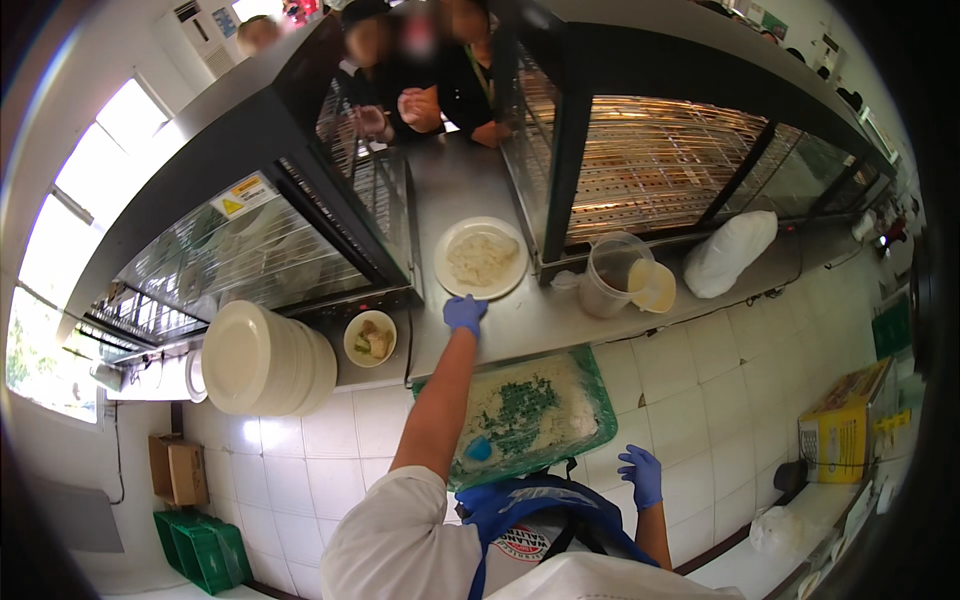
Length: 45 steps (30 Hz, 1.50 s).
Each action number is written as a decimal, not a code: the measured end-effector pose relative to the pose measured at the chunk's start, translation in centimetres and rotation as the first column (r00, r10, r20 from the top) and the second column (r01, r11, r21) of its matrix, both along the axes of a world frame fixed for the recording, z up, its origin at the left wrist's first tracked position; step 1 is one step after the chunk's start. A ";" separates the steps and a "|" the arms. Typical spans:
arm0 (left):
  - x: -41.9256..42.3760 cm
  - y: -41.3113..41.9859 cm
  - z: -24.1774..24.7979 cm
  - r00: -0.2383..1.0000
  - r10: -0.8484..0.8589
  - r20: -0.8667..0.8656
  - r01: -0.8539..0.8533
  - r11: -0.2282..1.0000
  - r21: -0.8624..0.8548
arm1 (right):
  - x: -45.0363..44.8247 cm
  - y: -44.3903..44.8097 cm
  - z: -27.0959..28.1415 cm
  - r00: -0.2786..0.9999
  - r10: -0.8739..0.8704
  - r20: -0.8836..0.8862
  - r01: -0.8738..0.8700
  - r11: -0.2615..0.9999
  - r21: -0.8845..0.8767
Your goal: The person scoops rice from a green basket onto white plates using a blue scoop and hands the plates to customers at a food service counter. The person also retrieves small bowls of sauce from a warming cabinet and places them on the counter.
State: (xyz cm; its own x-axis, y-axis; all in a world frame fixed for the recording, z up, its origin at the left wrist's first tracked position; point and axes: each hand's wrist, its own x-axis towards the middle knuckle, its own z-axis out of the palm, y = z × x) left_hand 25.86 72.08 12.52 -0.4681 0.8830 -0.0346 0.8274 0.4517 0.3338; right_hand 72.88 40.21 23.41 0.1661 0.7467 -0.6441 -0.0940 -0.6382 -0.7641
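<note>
My left hand (465,313), in a blue glove, is at the near rim of a round white plate (442,279) on the steel counter, its fingers closed at the rim. Pale food (482,259), possibly rice, covers the middle of that plate. Over the floor to the right, my right hand (642,474), gloved alike, holds nothing and has its fingers apart. Between my arms is a green crate (606,420) lined with clear plastic. It holds pale, rice-like food with chopped greens (521,409), and a blue scoop or cup (478,448) lies in it.
Glass warming cabinets (667,165) flank the serving gap, with people (420,109) beyond. Left are stacked plates (262,360) and a food bowl (370,339). Right are a plastic pitcher (611,274), a cream-coloured container (654,289) and a white bag (731,255). A cable (690,319) trails along the counter edge.
</note>
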 end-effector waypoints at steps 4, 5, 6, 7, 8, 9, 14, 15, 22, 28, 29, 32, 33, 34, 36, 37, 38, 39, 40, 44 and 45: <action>-0.8 4.7 1.2 0.609 0.331 0.721 -0.626 0.759 0.180 | 0.6 -2.1 0.6 0.998 -0.064 0.009 0.064 0.998 0.024; 3.4 6.0 2.8 0.519 0.346 0.782 -0.656 0.747 0.105 | 1.0 -3.7 1.0 0.988 -0.142 0.065 0.142 0.990 -0.008; 1.1 7.1 1.5 0.599 0.251 0.761 -0.640 0.721 0.267 | 0.7 -3.5 1.8 0.989 -0.127 0.070 0.127 0.992 0.006; -4.4 8.2 0.1 0.149 -0.147 0.978 -0.734 0.647 0.208 | 0.2 -2.8 2.3 0.995 -0.086 0.053 0.085 0.996 0.022; -5.6 9.2 -0.2 -0.052 -0.306 0.951 -0.709 0.681 0.181 | 0.2 -2.9 2.4 0.995 -0.087 0.058 0.086 0.996 0.019; -6.8 10.3 -0.2 -0.263 -0.411 0.873 -0.675 0.725 0.138 | 0.5 -2.8 2.2 0.996 -0.074 0.055 0.073 0.997 0.028; -9.3 8.5 2.6 -0.161 -0.233 0.959 -0.485 0.865 0.129 | 0.9 -3.2 0.1 1.000 -0.005 -0.012 0.005 1.000 0.007; -5.2 7.5 3.5 0.106 -0.207 0.973 -0.477 0.848 0.232 | 1.0 -3.1 -0.2 1.000 -0.008 0.001 0.008 1.000 -0.011; 0.9 -8.8 24.5 0.853 -0.427 0.301 0.207 0.806 0.555 | -1.7 2.6 -3.4 0.968 0.220 -0.117 -0.220 0.975 0.014; -9.2 -14.8 39.7 0.957 -0.005 -0.291 0.236 0.600 0.765 | -6.8 6.9 -6.9 0.935 0.317 -0.158 -0.303 0.947 0.104; -11.5 -15.3 40.8 0.944 0.060 -0.324 0.231 0.583 0.779 | -7.9 7.1 -7.2 0.936 0.313 -0.164 -0.300 0.949 0.099; -15.8 -14.7 42.0 0.920 0.138 -0.367 0.230 0.569 0.790 | -10.7 6.4 -7.9 0.958 0.242 -0.157 -0.231 0.969 0.084; -16.4 -14.3 42.2 0.924 0.114 -0.366 0.231 0.598 0.768 | -11.4 6.1 -8.4 0.969 0.219 -0.116 -0.208 0.973 0.104; -16.8 -13.6 42.5 0.926 0.087 -0.366 0.236 0.625 0.744 | -12.0 5.7 -9.0 0.978 0.192 -0.076 -0.182 0.975 0.124; -17.6 -13.2 42.4 0.938 0.037 -0.344 0.245 0.630 0.737 | -12.8 4.4 -10.6 0.960 0.100 0.262 -0.164 0.959 0.232; -17.9 -12.8 42.4 0.945 0.006 -0.328 0.252 0.629 0.736 | -12.7 3.6 -12.7 0.849 -0.008 0.528 -0.186 0.932 0.312; -18.5 -12.8 42.4 0.932 -0.009 -0.364 0.289 0.625 0.725 | -13.2 2.6 -13.8 0.661 -0.128 0.739 -0.239 0.898 0.370; -19.6 -13.2 42.0 0.918 -0.013 -0.395 0.315 0.627 0.712 | -14.1 1.8 -12.2 0.644 -0.129 0.754 -0.170 0.937 0.305; -20.8 -13.8 41.7 0.904 -0.014 -0.428 0.340 0.631 0.697 | -14.7 1.4 -10.3 0.627 -0.126 0.769 -0.099 0.966 0.239; -20.8 -12.3 41.9 0.808 -0.103 -0.580 0.528 0.562 0.637 | -14.9 -1.2 -15.1 0.355 -0.222 0.908 0.186 0.969 0.164; -20.8 -12.0 42.1 0.800 -0.116 -0.589 0.545 0.552 0.631 | -14.4 -1.8 -18.5 0.386 -0.210 0.898 0.205 0.969 0.138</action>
